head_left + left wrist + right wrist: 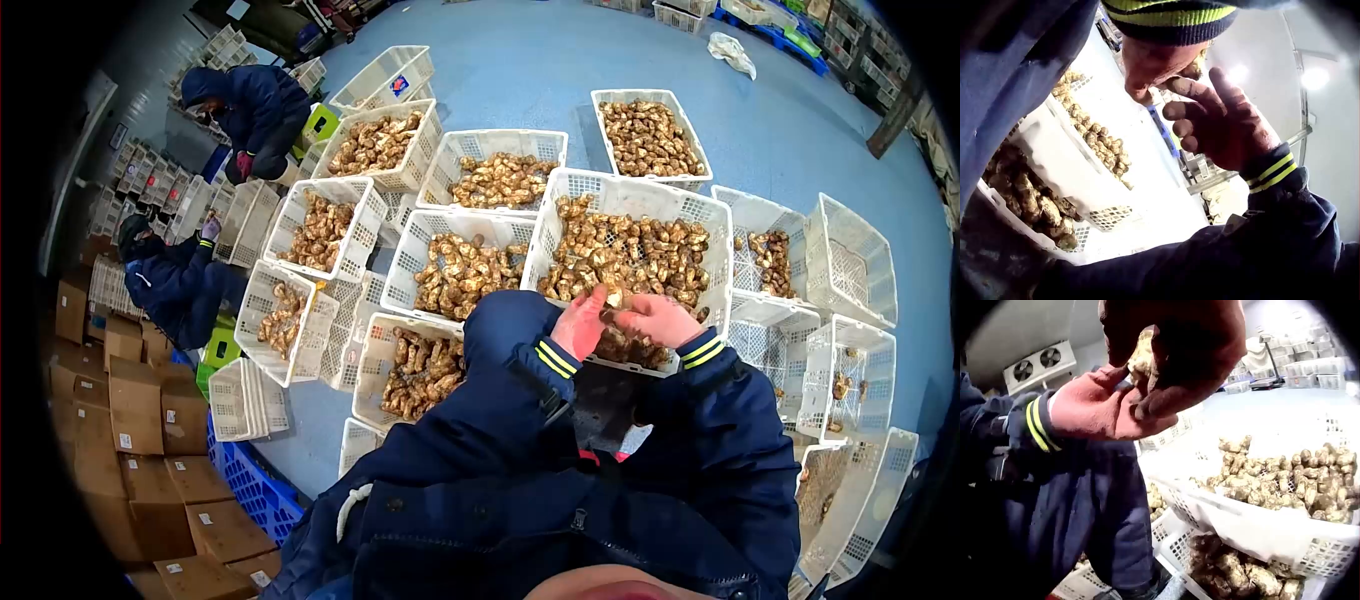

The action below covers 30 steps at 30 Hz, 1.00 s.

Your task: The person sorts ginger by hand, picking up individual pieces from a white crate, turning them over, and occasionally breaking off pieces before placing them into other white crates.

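Note:
Both hands wear pink gloves and meet over a white plastic crate (544, 235) of brown-and-cream mushrooms (640, 250). One pale, stubby mushroom (1143, 353) is between them, held at the fingertips. My right hand (658, 320) curls its thumb and fingers around it, dark and close in the right wrist view. From the other side my left hand (582, 322) pinches it, thumb near its lower end and fingers underneath. In the left wrist view the left hand (1157, 65) covers most of the mushroom, and the fingers of the right hand (1229, 122) reach up to it.
Several more crates of mushrooms stand left and ahead, such as a near-left crate (368, 385). To the right are sparsely filled crates (765, 260) and a tilted crate (850, 260). Two people in dark jackets (250, 105) work at far left, beside stacked cardboard boxes (135, 400).

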{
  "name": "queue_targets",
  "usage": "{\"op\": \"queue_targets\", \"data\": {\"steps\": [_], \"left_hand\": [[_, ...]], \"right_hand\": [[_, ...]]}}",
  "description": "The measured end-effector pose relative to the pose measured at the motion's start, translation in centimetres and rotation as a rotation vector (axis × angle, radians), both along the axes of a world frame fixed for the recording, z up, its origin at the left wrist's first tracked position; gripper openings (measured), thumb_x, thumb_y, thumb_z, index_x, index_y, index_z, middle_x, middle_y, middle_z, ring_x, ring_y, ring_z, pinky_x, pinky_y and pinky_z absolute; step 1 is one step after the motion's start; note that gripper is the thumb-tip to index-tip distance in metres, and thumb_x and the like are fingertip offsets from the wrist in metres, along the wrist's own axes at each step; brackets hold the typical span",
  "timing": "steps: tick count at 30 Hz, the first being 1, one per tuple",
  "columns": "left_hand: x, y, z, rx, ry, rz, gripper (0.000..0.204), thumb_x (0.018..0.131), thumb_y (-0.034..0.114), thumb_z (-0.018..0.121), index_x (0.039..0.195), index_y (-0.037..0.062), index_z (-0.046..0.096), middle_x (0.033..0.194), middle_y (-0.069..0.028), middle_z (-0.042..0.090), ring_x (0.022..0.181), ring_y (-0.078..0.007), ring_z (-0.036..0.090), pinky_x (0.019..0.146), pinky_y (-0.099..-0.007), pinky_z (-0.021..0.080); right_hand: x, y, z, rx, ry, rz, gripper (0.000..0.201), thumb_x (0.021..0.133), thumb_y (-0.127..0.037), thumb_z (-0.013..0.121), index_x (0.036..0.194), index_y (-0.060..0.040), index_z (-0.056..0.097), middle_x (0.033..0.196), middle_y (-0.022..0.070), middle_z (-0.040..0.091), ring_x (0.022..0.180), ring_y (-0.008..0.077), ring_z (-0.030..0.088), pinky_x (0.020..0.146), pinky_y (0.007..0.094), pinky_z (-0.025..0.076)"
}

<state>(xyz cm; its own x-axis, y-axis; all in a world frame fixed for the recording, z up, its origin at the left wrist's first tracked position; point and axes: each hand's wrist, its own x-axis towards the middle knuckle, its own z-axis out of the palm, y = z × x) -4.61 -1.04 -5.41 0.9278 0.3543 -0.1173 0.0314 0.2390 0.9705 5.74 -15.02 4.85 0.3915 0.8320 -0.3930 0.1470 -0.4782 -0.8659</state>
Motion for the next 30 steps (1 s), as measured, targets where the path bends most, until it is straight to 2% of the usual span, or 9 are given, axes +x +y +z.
{"op": "queue_targets", "data": {"steps": [1, 5, 9, 11, 16, 24, 27, 29, 30], "left_hand": [[0.9, -0.3, -1.3, -0.676, 0.003, 0.046, 0.034, 0.090, 0.031, 0.048, 0.114, 0.0075, 0.047, 0.092, -0.0065, 0.056, 0.088, -0.0156, 0.051, 0.082, -0.0289, 0.040], [1.1, -1.5, 2.6, -0.862, 0.040, 0.249, 0.028, 0.093, 0.036, 0.039, 0.088, 0.0107, 0.050, 0.064, -0.0003, 0.049, 0.064, -0.0122, 0.048, 0.063, -0.0289, 0.041], [0.2, -0.4, 3.3, -0.951, -0.134, -0.115, 0.030, 0.093, 0.037, 0.035, 0.091, 0.0110, 0.049, 0.079, -0.0048, 0.052, 0.078, -0.0133, 0.048, 0.073, -0.0283, 0.041], [0.0, -0.8, 5.7, -0.817, -0.160, -0.156, 0.029, 0.093, 0.035, 0.038, 0.098, 0.0091, 0.049, 0.094, -0.0078, 0.052, 0.088, -0.0172, 0.048, 0.081, -0.0306, 0.040], [0.3, -0.4, 3.2, -0.830, -0.215, -0.075, 0.038, 0.088, 0.031, 0.049, 0.114, 0.0030, 0.045, 0.108, -0.0080, 0.051, 0.092, -0.0196, 0.051, 0.084, -0.0344, 0.039], [0.4, -0.2, 2.4, -0.886, -0.175, -0.061, 0.033, 0.086, 0.029, 0.055, 0.110, 0.0066, 0.048, 0.110, -0.0062, 0.053, 0.095, -0.0182, 0.050, 0.085, -0.0336, 0.039], [-0.3, -0.4, 3.0, -0.938, -0.112, 0.113, 0.037, 0.092, 0.031, 0.043, 0.117, 0.0050, 0.039, 0.122, -0.0102, 0.042, 0.110, -0.0237, 0.042, 0.094, -0.0361, 0.033], [-0.6, 1.0, 2.9, -2.536, -0.111, 0.144, 0.030, 0.087, 0.020, 0.046, 0.115, 0.0077, 0.042, 0.117, -0.0061, 0.047, 0.113, -0.0198, 0.040, 0.092, -0.0323, 0.036], [-0.7, 1.0, 2.6, -3.439, -0.251, 0.488, 0.031, 0.091, 0.022, 0.038, 0.117, 0.0043, 0.040, 0.120, -0.0097, 0.045, 0.116, -0.0242, 0.038, 0.097, -0.0358, 0.031]], "right_hand": [[-0.3, 0.3, -0.4, -0.006, -0.042, 0.023, 0.025, 0.082, -0.031, 0.056, 0.083, -0.0056, 0.058, 0.060, -0.0016, 0.051, 0.051, 0.0063, 0.044, 0.047, 0.0243, 0.035], [-0.7, 0.8, 0.4, -0.017, -0.094, -0.112, 0.035, 0.080, -0.036, 0.057, 0.073, -0.0019, 0.053, 0.055, 0.0041, 0.050, 0.051, 0.0118, 0.048, 0.049, 0.0277, 0.038], [-0.4, 1.1, -0.4, 0.056, -0.433, -0.061, 0.039, 0.079, -0.043, 0.052, 0.070, -0.0060, 0.057, 0.060, 0.0112, 0.056, 0.059, 0.0267, 0.056, 0.055, 0.0376, 0.041], [-1.0, 1.0, -0.3, 0.072, -0.301, -0.135, 0.029, 0.077, -0.033, 0.058, 0.074, -0.0042, 0.059, 0.058, 0.0091, 0.052, 0.054, 0.0184, 0.051, 0.052, 0.0320, 0.038], [-0.9, 1.1, -0.4, 0.027, -0.544, -0.077, 0.038, 0.077, -0.045, 0.054, 0.066, -0.0088, 0.059, 0.061, 0.0134, 0.056, 0.062, 0.0299, 0.057, 0.057, 0.0387, 0.043], [-0.6, 1.1, -0.8, -0.021, -0.402, -0.025, 0.035, 0.076, -0.043, 0.053, 0.074, -0.0099, 0.063, 0.065, 0.0089, 0.061, 0.066, 0.0249, 0.059, 0.061, 0.0364, 0.046], [0.4, 0.5, -0.5, -0.128, -0.344, -0.062, 0.035, 0.076, -0.044, 0.052, 0.076, -0.0104, 0.063, 0.066, 0.0083, 0.062, 0.067, 0.0231, 0.061, 0.062, 0.0350, 0.047], [1.6, 0.4, -0.4, -0.247, -0.450, -0.111, 0.042, 0.077, -0.047, 0.050, 0.092, -0.0087, 0.062, 0.087, 0.0126, 0.063, 0.083, 0.0273, 0.060, 0.074, 0.0340, 0.046], [2.1, 0.3, -2.0, -0.076, -0.594, -0.203, 0.042, 0.079, -0.041, 0.052, 0.101, -0.0064, 0.059, 0.090, 0.0134, 0.062, 0.085, 0.0240, 0.059, 0.073, 0.0308, 0.046]]}}
